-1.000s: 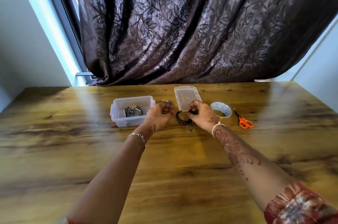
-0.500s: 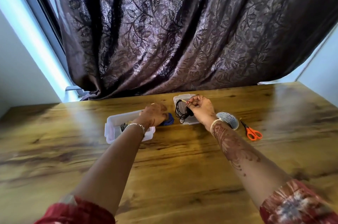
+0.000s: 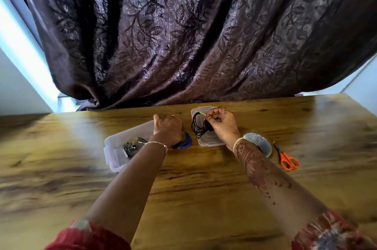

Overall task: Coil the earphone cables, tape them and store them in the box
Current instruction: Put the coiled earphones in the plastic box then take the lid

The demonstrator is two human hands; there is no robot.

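**Black coil lifted for taping, box open alongside**

Pinches the black earphone coil (image 3: 199,128) in the right hand (image 3: 221,125), fingers curled round its gathered side. Holds it just above the clear lid (image 3: 208,143), so the loops hang free without springing apart. Stretches a pale strip (image 3: 202,113), likely tape, from the coil's top to the fingertips, which suggests a binding wrap under way.

Rests the left hand (image 3: 168,127) at the far right corner of the open box (image 3: 111,148), knuckles up and fingers curled down. Impossible to tell whether anything is gripped beneath.

Just right of that wrist, on the table (image 3: 204,188): a blue cable bundle (image 3: 186,142), seemingly waiting its turn. Inside the box: a grey coil (image 3: 132,145), apparently stored.

Beside the lid, within easy right-hand reach: the tape roll (image 3: 262,144), partly hidden by the forearm. Further right: orange scissors (image 3: 287,161), handy for cutting another strip.
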